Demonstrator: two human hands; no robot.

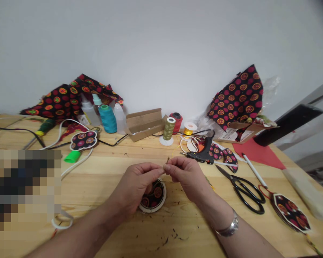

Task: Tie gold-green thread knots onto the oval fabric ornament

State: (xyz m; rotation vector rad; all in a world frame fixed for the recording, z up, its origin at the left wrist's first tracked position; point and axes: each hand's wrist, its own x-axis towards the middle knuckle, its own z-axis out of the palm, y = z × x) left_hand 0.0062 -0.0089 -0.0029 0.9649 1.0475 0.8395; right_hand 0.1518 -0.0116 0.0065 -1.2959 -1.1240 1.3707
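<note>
My left hand (138,182) and my right hand (184,175) meet fingertip to fingertip above the middle of the table, both pinched closed. Between them is a thin thread (172,154), yellowish where it shows above the right fingers; the pinched part is mostly hidden. Under the left hand lies a round ornament (157,195) with a pale rim and dark patterned fabric, partly covered by the fingers. To the right of my right hand are black-handled scissors (247,193) and a black glue gun (204,154).
Along the wall stand a teal thread cone (107,119), plastic bottles, a cardboard box (145,125), an olive spool (169,129) and a yellow spool (188,129). Patterned fabric (238,95) rises at right. A finished-looking ornament (292,213) and white pen (254,170) lie right; cables run left.
</note>
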